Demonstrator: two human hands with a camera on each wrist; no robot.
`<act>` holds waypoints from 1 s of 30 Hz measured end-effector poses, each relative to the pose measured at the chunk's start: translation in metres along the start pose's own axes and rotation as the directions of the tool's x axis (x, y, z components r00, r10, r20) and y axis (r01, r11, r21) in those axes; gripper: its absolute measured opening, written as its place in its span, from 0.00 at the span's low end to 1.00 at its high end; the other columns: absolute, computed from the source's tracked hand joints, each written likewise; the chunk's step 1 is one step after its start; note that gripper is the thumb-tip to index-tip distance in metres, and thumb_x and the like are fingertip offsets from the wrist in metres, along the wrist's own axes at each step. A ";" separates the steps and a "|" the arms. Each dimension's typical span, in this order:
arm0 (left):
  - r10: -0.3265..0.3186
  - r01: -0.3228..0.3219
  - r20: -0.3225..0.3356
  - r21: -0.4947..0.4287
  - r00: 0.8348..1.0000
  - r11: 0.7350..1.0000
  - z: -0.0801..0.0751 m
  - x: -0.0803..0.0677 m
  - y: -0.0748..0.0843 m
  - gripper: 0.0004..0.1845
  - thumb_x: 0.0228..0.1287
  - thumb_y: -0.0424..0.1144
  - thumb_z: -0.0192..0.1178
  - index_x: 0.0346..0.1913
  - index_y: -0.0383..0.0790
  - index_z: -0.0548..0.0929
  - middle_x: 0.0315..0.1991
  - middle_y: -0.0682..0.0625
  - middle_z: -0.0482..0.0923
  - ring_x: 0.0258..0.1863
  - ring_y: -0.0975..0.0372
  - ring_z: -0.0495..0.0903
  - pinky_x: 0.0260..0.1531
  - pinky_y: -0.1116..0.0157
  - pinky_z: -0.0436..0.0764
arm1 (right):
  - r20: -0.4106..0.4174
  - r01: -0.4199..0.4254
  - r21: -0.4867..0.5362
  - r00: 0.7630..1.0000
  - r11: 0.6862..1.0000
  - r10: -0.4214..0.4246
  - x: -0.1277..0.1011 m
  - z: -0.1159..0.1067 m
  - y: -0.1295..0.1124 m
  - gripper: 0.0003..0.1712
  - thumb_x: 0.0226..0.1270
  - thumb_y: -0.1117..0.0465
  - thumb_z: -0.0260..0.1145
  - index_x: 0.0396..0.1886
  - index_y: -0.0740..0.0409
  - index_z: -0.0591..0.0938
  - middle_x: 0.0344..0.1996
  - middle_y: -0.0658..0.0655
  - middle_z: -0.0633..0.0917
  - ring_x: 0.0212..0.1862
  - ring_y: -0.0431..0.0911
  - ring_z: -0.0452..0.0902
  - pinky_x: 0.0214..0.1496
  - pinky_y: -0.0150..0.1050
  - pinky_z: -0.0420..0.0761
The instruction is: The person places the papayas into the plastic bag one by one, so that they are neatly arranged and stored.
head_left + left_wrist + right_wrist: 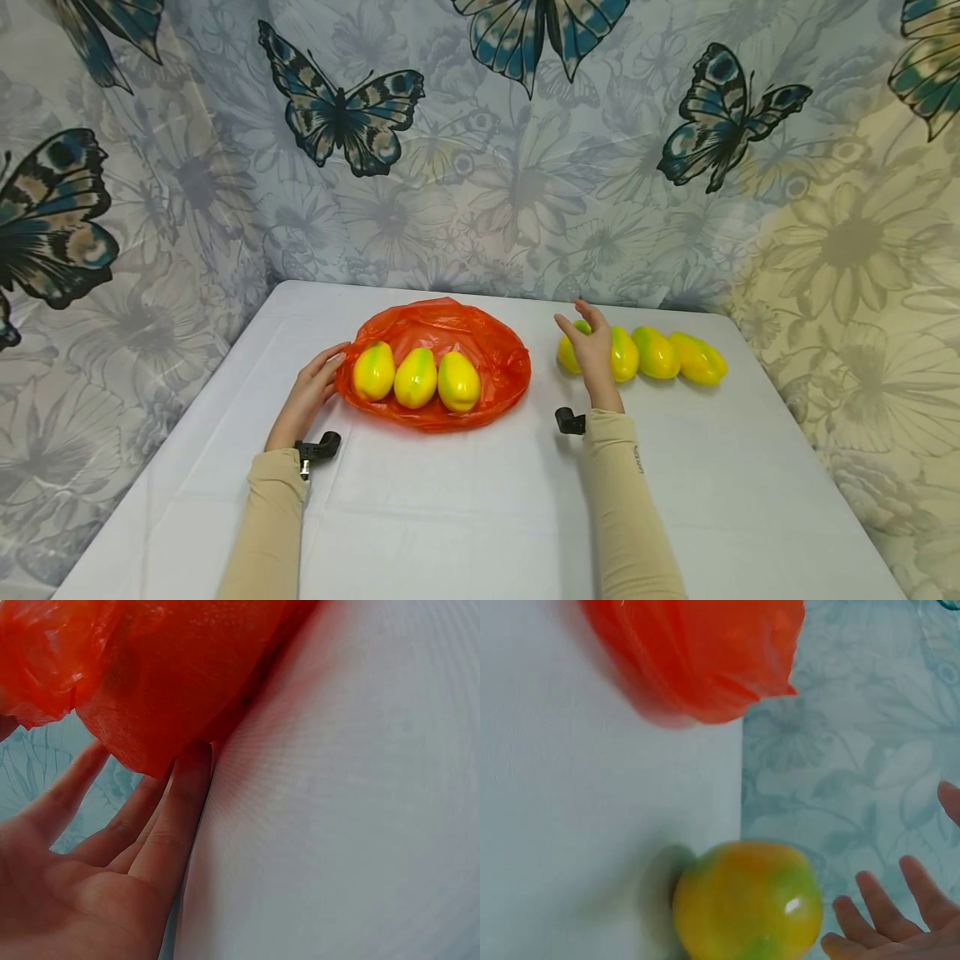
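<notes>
Presently the work looks to be moving mangoes onto the orange bag (442, 333): three lie on it at centre frame, four sit in a row right of centre on the white table (465, 517). The right hand (592, 354) hovers at the leftmost mango (567, 354) of that row, fingers spread wide, holding nothing; the next move, in my judgement, calls for closing round that fruit. The left hand (311, 392) rests flat-fingered against the bag's left edge.
</notes>
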State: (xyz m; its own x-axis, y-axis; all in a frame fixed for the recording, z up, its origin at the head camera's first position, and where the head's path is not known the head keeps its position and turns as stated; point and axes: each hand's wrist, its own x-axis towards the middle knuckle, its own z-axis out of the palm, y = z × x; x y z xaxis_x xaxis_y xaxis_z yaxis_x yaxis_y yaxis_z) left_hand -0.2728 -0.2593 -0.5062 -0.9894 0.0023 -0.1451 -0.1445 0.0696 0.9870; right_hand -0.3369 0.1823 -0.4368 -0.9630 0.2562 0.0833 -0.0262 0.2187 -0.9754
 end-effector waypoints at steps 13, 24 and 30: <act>0.001 -0.001 -0.001 0.006 1.000 1.000 0.001 -0.002 0.001 0.36 0.71 0.61 0.48 0.76 0.49 0.59 0.75 0.44 0.58 0.51 0.76 0.75 0.48 0.81 0.76 | 0.030 -0.027 -0.032 0.999 0.999 0.028 0.002 -0.011 0.019 0.34 0.66 0.57 0.67 0.70 0.59 0.69 0.71 0.62 0.68 0.76 0.53 0.56 0.79 0.44 0.56; 0.012 -0.012 -0.003 0.002 1.000 1.000 0.002 -0.003 0.003 0.35 0.72 0.61 0.48 0.76 0.49 0.59 0.75 0.43 0.58 0.50 0.76 0.76 0.48 0.81 0.76 | 0.020 -0.028 -0.032 0.999 0.999 0.029 -0.001 -0.007 0.033 0.33 0.67 0.59 0.67 0.70 0.59 0.69 0.71 0.60 0.67 0.76 0.52 0.56 0.78 0.45 0.58; 0.004 -0.004 -0.009 0.009 1.000 1.000 0.002 -0.002 0.001 0.35 0.71 0.61 0.49 0.75 0.50 0.60 0.75 0.43 0.58 0.52 0.74 0.75 0.48 0.80 0.77 | 0.007 -0.035 -0.051 0.999 0.998 0.036 -0.004 -0.005 0.038 0.33 0.66 0.59 0.67 0.70 0.58 0.69 0.71 0.59 0.67 0.75 0.53 0.58 0.77 0.46 0.59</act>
State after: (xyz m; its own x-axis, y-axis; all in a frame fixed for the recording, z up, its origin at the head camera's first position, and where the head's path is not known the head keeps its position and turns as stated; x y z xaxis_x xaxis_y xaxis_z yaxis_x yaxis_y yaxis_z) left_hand -0.2712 -0.2576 -0.5050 -0.9900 -0.0060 -0.1407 -0.1407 0.0782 0.9870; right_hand -0.3322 0.1947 -0.4735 -0.9653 0.2568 0.0467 0.0216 0.2569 -0.9662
